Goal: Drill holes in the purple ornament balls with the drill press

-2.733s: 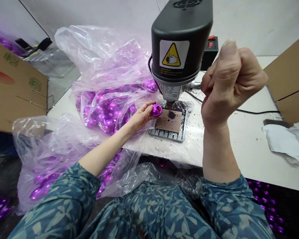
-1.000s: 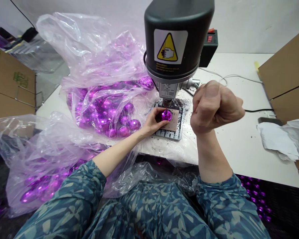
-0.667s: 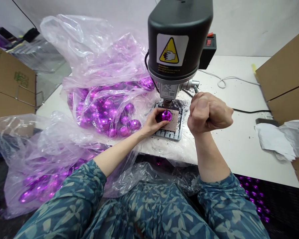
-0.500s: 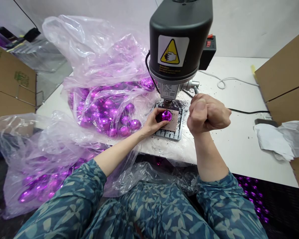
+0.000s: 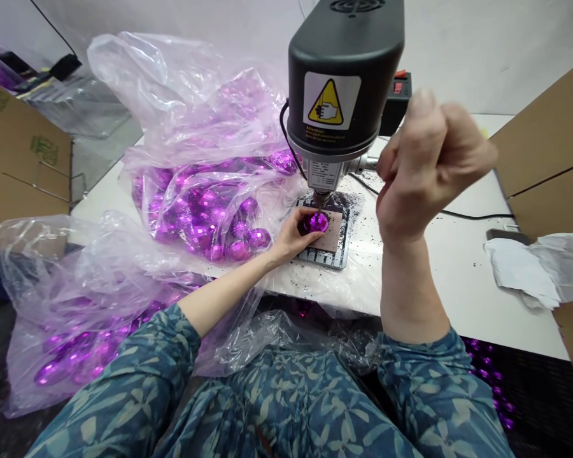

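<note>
A shiny purple faceted mirror ball [image 5: 318, 222] rests on a brown board [image 5: 333, 236] over the metal base of a small black drill press [image 5: 346, 95]. My left hand [image 5: 296, 234] pinches the ball from its left side, thumb in front and fingers behind. Just above the ball is the drill's chuck [image 5: 321, 196]; whether the bit touches the ball I cannot tell. My right hand [image 5: 432, 168] is closed in a raised fist at the right of the machine, around the feed lever, which it mostly hides. Dark shavings lie around the base.
Clear plastic bags of purple mirror balls [image 5: 198, 219] fill the left of the white table [image 5: 458, 273] and hang over its front. Cardboard boxes [image 5: 549, 146] stand at both sides. Crumpled white paper [image 5: 520, 270] lies at the right, and a black cable [image 5: 477, 216] crosses the tabletop.
My right hand has risen and shifted right, turning with the lever. My left hand and the ball have stayed almost in place on the board.
</note>
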A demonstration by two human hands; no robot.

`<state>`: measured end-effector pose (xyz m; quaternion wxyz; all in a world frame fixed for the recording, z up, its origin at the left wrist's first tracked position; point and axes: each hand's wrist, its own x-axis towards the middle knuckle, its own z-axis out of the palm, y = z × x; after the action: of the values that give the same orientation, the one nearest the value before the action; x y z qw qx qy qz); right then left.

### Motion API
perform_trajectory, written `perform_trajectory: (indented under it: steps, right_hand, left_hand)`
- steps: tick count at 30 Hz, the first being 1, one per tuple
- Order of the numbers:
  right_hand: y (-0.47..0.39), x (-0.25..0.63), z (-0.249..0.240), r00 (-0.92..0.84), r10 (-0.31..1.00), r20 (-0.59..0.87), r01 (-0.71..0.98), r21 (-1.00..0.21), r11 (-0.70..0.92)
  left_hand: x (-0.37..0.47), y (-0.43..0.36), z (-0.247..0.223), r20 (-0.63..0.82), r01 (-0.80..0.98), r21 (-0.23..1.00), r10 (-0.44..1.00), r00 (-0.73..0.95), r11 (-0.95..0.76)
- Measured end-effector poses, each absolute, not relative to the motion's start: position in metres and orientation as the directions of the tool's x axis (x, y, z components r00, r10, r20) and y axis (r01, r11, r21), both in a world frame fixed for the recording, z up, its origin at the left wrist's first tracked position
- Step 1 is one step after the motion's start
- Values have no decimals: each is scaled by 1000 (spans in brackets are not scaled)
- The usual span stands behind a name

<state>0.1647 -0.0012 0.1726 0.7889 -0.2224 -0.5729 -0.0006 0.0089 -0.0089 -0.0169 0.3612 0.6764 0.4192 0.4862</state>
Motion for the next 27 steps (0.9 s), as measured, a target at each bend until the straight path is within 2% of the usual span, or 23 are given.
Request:
perform_trajectory:
  steps: [1, 4, 7, 8, 10, 12, 13, 15, 18, 20, 21, 22, 24, 27]
  right_hand:
    - [-1, 164, 181, 316, 326, 891, 206, -400, 893]
    - [0, 163, 194, 307, 398, 864, 106, -447, 888]
    - [-2, 161, 193, 324, 415, 850, 53, -454, 889]
    - [-2, 161, 192, 329, 421, 845, 36, -457, 889]
    - [-2, 160, 190, 338, 421, 842, 17, -452, 892]
    - [-1, 159, 190, 349, 410, 843, 12, -441, 897]
    - [0, 159, 190, 350, 401, 846, 12, -433, 902]
    - [1, 159, 190, 356, 396, 846, 3, -425, 905]
    - [3, 160, 188, 358, 382, 852, -28, -399, 917]
    - [4, 160, 187, 363, 361, 859, -31, -376, 926]
    - [4, 161, 187, 360, 356, 862, -23, -373, 928]
    - [4, 161, 186, 361, 353, 863, -10, -375, 927]
    - [3, 162, 186, 363, 357, 860, 13, -388, 921]
    - [2, 163, 185, 372, 375, 849, 34, -416, 909]
  left_hand:
    - [8, -17, -14, 396, 278, 864, 907, 142, -420]
    - [1, -52, -9, 611, 385, 690, 778, 144, -613]
    - [-10, -97, -14, 769, 310, 397, 498, 401, -864]
    - [-14, -110, -17, 773, 268, 262, 368, 517, -927]
    - [-22, -132, -25, 677, 178, -14, 121, 726, -984]
    - [-28, -146, -33, 502, 121, -169, 20, 864, -978]
    - [-31, -150, -37, 427, 109, -182, 21, 904, -977]
    - [-35, -151, -41, 374, 125, -127, 69, 925, -984]
    - [-39, -135, -40, 516, 203, 34, 191, 835, -979]
    - [-42, -107, -32, 602, 306, 174, 347, 719, -936]
    - [-44, -88, -26, 598, 371, 247, 442, 669, -895]
    - [-46, -68, -19, 558, 458, 316, 554, 618, -831]
    - [-51, -22, -4, 387, 672, 395, 777, 496, -626]
    - [-59, 40, 13, 166, 881, 346, 945, 280, -322]
